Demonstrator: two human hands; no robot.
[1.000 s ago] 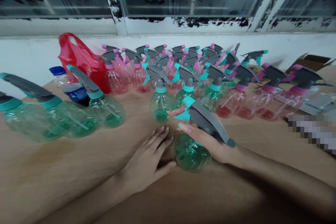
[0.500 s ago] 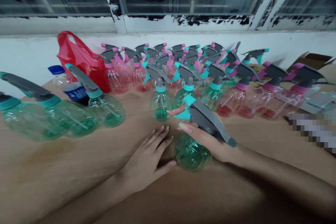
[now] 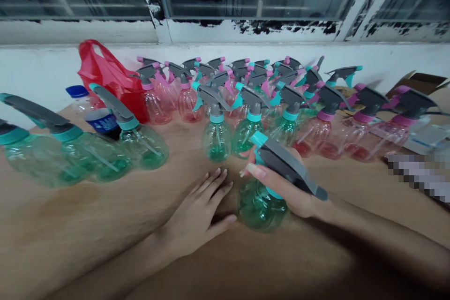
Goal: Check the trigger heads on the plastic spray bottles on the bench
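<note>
A green spray bottle (image 3: 258, 206) with a grey and teal trigger head stands on the wooden table (image 3: 87, 225) near the middle. My right hand (image 3: 288, 187) is wrapped round its neck, with a finger on the trigger. My left hand (image 3: 198, 215) lies flat on the table just left of the bottle, fingers spread, thumb almost touching its base. It holds nothing.
Several green and pink spray bottles (image 3: 253, 103) stand in rows behind, up to the white wall. Three green ones (image 3: 91, 150) sit at the left. A red plastic bag (image 3: 108, 77), a blue-capped water bottle (image 3: 93, 115) and a cardboard box (image 3: 420, 82) are also there.
My right hand has closed its finger onto the trigger and shifted the bottle slightly right. My left hand has stayed flat in place.
</note>
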